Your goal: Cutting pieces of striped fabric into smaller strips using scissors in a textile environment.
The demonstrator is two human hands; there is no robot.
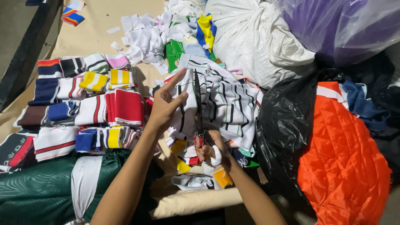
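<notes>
My left hand (164,104) pinches the edge of a white knit fabric piece with black stripes (225,100), holding it up. My right hand (212,150), with a white wrap on one finger, grips dark scissors with red handles (198,108). The blades point upward and cut along the striped fabric right beside my left fingers. More striped cloth lies bunched under and to the right of the blades.
Folded striped fabric pieces in red, yellow, navy and white (83,104) lie stacked at left. White offcuts (146,37) pile up at the back. A white sack (254,37), a black bag (287,125), orange quilted cloth (341,158) and green fabric (37,187) surround the spot.
</notes>
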